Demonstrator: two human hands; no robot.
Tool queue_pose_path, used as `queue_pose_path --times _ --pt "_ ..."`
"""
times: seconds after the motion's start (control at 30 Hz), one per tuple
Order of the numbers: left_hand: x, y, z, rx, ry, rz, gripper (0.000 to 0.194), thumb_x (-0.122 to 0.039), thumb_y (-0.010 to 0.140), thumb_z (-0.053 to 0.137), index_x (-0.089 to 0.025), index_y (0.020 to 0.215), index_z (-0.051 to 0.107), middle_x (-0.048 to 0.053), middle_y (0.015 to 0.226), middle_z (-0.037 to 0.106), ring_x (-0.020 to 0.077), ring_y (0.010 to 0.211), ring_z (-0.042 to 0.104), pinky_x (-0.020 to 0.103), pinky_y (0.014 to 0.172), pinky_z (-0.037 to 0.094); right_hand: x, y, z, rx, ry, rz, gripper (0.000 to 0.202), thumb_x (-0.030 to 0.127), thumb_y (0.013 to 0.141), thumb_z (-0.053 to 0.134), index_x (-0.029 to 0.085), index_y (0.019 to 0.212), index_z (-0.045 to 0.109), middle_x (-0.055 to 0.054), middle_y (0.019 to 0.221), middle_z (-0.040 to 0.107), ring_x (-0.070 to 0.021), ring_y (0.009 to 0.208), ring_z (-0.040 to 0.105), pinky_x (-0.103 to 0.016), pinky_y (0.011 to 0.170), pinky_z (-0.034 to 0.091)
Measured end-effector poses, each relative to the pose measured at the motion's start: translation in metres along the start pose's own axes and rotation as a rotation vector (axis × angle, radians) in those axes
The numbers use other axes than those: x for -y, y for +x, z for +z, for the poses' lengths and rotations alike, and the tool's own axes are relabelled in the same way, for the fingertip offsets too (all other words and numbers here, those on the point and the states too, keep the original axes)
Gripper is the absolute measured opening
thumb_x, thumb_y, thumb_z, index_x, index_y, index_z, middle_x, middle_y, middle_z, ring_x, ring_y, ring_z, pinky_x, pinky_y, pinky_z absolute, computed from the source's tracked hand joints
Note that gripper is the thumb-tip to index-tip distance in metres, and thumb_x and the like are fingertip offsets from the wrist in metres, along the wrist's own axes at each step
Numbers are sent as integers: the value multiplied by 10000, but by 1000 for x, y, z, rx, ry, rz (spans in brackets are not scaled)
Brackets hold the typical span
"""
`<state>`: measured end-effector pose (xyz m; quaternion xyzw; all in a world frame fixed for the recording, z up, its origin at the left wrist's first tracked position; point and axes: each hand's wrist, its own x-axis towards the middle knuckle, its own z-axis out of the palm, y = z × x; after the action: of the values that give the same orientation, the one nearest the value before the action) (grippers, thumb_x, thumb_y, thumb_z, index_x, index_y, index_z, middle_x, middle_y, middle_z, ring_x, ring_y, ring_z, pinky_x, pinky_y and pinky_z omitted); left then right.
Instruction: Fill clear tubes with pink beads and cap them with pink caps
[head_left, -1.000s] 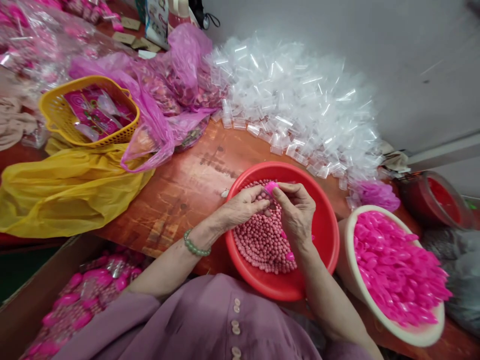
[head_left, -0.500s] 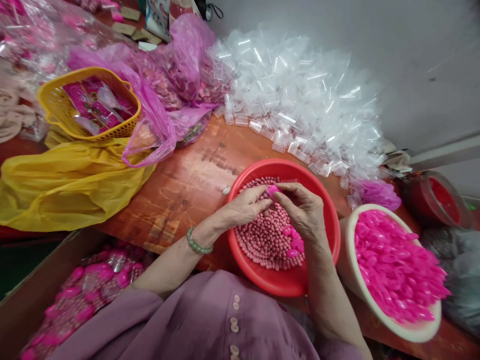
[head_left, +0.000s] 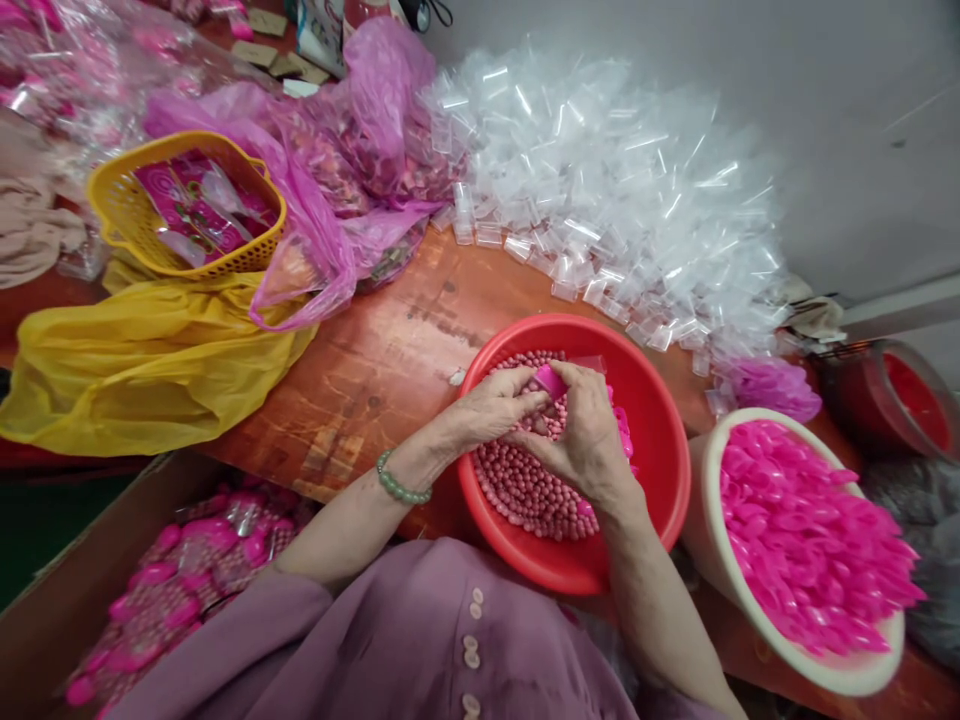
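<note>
Over a red basin (head_left: 574, 575), both hands meet at a small bright pink piece (head_left: 550, 381). My left hand (head_left: 491, 407), with a green bead bracelet on its wrist, pinches the piece from the left. The fingertips of my right hand (head_left: 589, 425) press on its right side, the thumb held lower and apart. Beneath them, dull pink beads (head_left: 525, 490) fill the left part of the basin. More bright pink pieces (head_left: 621, 425) lie beside the right hand, partly hidden by it. A clear plastic piece (head_left: 589, 363) shows just behind the right fingers.
A cream bucket (head_left: 712, 500) of bright pink pieces stands at the right. Clear plastic cases (head_left: 600, 180) are heaped behind the basin. A yellow basket (head_left: 112, 215), purple bag (head_left: 382, 90) and yellow bag (head_left: 150, 360) lie left. Below is a box (head_left: 90, 560) of pink items.
The right hand has turned and its thumb has dropped away from the pink piece, which now shows more. The clear piece is more visible. The whole view has shifted slightly.
</note>
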<state>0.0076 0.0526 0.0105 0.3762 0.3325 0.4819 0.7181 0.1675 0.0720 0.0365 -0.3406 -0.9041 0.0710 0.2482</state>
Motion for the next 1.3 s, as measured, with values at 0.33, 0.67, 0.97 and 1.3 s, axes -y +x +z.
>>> queue_pose_path --times 0.33,0.67,0.97,1.3 --pt "1 0 -3 91 -107 57 398 -435 760 782 -130 1009 724 73 904 698 165 867 629 313 865 494 -6 2 8 -110 -130 -149 667 354 772 656 178 1366 411 -162 1105 657 -320 956 630 -493 805 528" --pt "-2 -1 -1 93 -157 37 380 -406 731 815 -110 953 730 59 828 695 146 807 633 296 818 513 -4 5 5 -176 -130 -214 595 340 747 690 156 1272 479 -155 999 685 -296 872 652 -444 738 546" --pt "2 -1 -1 49 -138 55 396 -430 710 818 -102 908 721 76 812 716 169 775 673 323 798 537 -2 4 8 -114 -93 -151 580 291 769 656 176 1303 459 -151 1070 681 -299 925 639 -460 776 539" --pt "-3 1 1 -121 -196 18 434 -445 586 894 -124 801 696 -3 688 678 79 608 592 191 620 474 -2 6 13 4 -147 -14 723 332 798 630 75 1420 368 -249 1266 598 -382 1132 563 -548 931 480"
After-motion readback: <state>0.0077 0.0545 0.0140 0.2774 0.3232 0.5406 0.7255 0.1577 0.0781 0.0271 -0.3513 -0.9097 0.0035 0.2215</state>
